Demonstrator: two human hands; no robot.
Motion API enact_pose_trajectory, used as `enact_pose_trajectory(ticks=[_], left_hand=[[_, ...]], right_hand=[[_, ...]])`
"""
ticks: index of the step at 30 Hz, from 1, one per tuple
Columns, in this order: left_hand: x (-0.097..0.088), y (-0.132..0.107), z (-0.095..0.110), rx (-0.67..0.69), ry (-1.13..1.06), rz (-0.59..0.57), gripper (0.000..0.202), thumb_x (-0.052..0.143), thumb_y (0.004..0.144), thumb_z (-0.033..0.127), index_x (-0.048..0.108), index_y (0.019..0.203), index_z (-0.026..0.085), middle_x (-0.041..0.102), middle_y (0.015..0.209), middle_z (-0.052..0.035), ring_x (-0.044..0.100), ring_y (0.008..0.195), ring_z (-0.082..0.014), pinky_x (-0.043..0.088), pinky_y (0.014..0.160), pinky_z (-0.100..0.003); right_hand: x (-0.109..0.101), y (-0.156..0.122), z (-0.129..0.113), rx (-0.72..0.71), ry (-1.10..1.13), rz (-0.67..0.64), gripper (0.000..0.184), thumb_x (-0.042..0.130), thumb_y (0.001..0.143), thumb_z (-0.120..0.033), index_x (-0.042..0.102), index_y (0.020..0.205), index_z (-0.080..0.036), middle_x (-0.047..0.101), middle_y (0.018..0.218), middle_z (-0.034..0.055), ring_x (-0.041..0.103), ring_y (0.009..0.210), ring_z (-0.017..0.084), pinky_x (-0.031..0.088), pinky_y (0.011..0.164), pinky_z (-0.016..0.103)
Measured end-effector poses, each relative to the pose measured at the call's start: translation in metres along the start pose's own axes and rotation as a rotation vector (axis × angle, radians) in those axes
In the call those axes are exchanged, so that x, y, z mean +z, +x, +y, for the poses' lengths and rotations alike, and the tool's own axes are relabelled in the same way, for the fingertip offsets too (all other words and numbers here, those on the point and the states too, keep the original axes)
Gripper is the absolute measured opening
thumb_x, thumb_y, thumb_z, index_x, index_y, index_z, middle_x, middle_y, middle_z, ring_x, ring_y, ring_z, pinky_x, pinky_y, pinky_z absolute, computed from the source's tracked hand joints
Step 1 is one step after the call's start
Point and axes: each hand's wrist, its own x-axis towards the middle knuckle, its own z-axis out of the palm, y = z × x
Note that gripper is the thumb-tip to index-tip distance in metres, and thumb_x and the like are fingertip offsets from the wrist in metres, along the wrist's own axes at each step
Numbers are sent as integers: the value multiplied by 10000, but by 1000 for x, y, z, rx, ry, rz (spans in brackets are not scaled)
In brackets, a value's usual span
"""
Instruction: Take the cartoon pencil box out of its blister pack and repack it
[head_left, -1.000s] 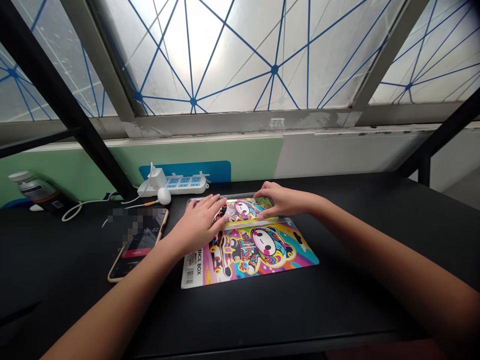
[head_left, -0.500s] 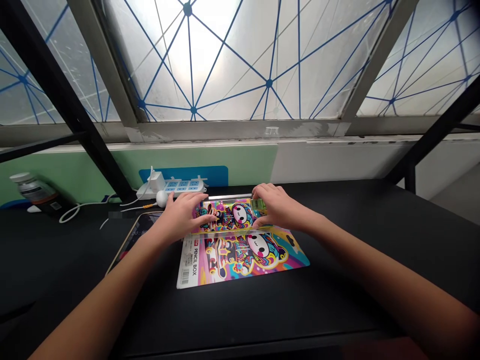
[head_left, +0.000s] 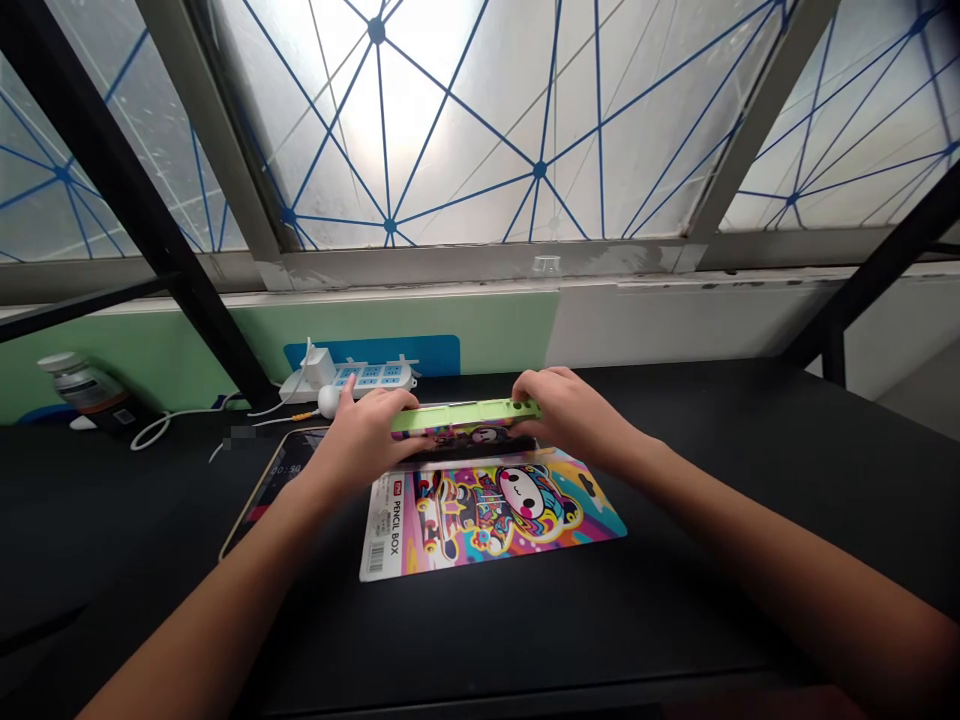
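A pencil box (head_left: 465,413) with a light green edge and a colourful cartoon print is tipped up, so its green side faces me. My left hand (head_left: 369,428) grips its left end, thumb in front and fingers over the top. At the right end, my right hand (head_left: 561,410) holds it the same way. Just in front, flat on the black desk, lies a printed card (head_left: 495,510) marked "PENCIL BOX", with a cartoon figure and a hang hole at its right. The box's back is hidden.
Left of the card, partly under my left forearm, lies a phone (head_left: 281,475). Behind it are a white power strip (head_left: 382,377) and a white cable (head_left: 154,432). A bottle (head_left: 94,390) stands at the far left. Black metal bars (head_left: 217,340) rise at both sides before the window.
The pencil box has been tilted from showing its printed face to showing its green side. Both hands have kept hold of its ends. The view has shifted slightly.
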Motion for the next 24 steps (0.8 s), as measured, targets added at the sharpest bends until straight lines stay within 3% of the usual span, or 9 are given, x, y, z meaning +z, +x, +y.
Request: enact_pose_trajectory(ticks=[2,5,9,12,16,21,24], left_hand=[[-14,-6,10,70,16,90,252,734,906,411,637,1046,226,754,1126,-65,689,1090,-280,159,1227,-647],[-35,-27,30,280,6,348,246,724,928,322,611,1110,203,742,1091,-79,684,1020,-258,396,1121,-566],[-37,-72,54,385,3,363,280,685,924,116,612,1180,202,723,1167,-99,624,1109,-261,434,1100,-506],[-15,-102,60,289,-48,290,304,680,931,148,600,1218,210,688,1274,-117,594,1212,-280,469,1088,-458],[14,-125,54,73,-188,118,488,731,917,399,526,1338,262,573,1471,-134,545,1354,-322,532,1060,-452],[22,-138,49,-188,-294,-77,697,649,956,443,310,1557,345,465,1585,-120,537,1397,-333,523,1085,-516],[23,-139,49,-225,-325,-57,716,677,926,441,334,1548,351,496,1557,-118,540,1390,-350,508,1095,-537]], right_hand=[[-15,-9,-9,-40,-22,72,263,751,875,-227,592,1083,-206,710,1025,86,646,948,286,472,908,454],[-35,-39,-27,-173,-77,276,264,672,949,-221,600,1198,-169,681,1096,132,613,990,279,507,875,438],[-34,-89,-45,-249,-66,368,271,615,946,-92,621,1210,-151,674,1047,117,612,1055,269,536,945,432],[-17,-114,-50,-298,-2,335,184,571,970,-85,655,1109,-173,699,1025,85,638,1134,250,551,982,395],[-1,-123,-53,-289,53,262,193,520,996,-86,663,1029,-212,741,1060,65,646,1230,228,550,1036,373],[5,-127,-51,-303,145,175,125,581,965,-138,617,1072,-192,715,1224,149,635,1273,256,558,1043,399],[7,-135,-43,-181,233,63,333,713,923,-324,561,1193,-203,650,1358,191,603,1317,287,559,1045,439]])
